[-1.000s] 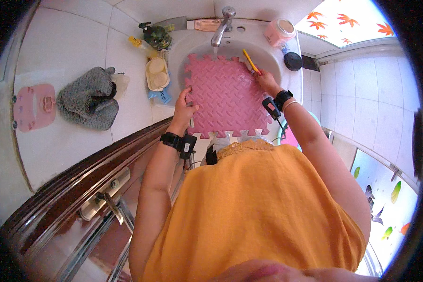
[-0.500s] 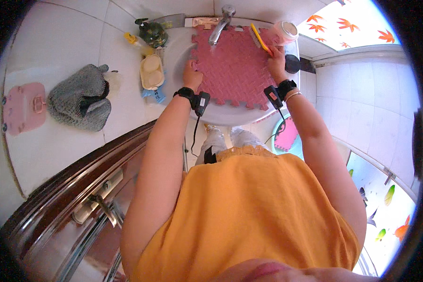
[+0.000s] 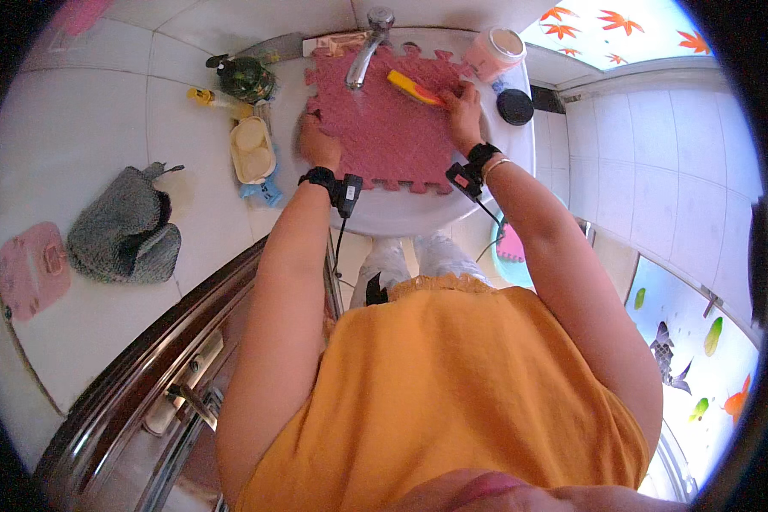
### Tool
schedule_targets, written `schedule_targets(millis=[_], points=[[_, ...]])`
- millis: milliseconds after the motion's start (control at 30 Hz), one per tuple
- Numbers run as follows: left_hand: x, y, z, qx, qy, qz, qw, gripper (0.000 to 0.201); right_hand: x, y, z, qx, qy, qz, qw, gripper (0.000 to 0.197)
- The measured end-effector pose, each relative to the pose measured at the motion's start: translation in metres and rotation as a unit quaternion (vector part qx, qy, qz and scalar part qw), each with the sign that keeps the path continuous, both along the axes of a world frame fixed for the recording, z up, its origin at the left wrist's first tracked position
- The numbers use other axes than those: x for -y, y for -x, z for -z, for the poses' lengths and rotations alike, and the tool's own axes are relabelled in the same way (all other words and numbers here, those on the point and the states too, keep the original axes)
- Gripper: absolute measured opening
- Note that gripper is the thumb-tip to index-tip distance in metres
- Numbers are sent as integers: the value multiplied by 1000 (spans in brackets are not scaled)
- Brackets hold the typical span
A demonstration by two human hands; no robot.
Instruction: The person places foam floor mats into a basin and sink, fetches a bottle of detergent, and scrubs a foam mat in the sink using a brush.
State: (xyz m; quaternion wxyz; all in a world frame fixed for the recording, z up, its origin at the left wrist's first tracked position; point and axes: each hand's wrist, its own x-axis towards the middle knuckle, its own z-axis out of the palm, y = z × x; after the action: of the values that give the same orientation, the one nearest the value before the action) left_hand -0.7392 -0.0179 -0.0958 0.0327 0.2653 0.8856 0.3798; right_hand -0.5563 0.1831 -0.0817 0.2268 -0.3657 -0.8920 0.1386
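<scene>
A pink foam puzzle mat (image 3: 384,141) with toothed edges lies across the washbasin (image 3: 375,215), below the chrome faucet (image 3: 369,53). My left hand (image 3: 318,141) is closed around the mat's left edge, its fingertips partly hidden. My right hand (image 3: 463,118) grips a yellow scrubbing brush (image 3: 413,87) by its orange-red handle end. The brush lies over the upper right of the mat, bristles facing down and out of sight.
A pink jar (image 3: 493,55) and black round lid (image 3: 514,107) stand at the basin's right rim. Left of it are a dark green pump bottle (image 3: 246,81), a yellow-capped bottle (image 3: 218,101) and a cream soap dish (image 3: 253,150). Grey cloth (image 3: 119,229) hangs farther left.
My right hand has swung the brush from standing steeply at the mat's right edge to lying flatter over its upper right. My left hand keeps the left edge; the whole view has shifted slightly.
</scene>
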Motion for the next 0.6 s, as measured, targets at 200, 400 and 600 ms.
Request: schedule_targets(millis=[200,400,600], points=[[-2,2,-20,-39,32,-55,997,35,4,17,10,-42,77,-33,996,22],[-12,-7,-57,47,116,-52,991,34,-7,2,56,-54,182,15,982,37],[17,-7,-60,-7,101,-8,995,37,28,-13,-13,96,46,-44,993,35]])
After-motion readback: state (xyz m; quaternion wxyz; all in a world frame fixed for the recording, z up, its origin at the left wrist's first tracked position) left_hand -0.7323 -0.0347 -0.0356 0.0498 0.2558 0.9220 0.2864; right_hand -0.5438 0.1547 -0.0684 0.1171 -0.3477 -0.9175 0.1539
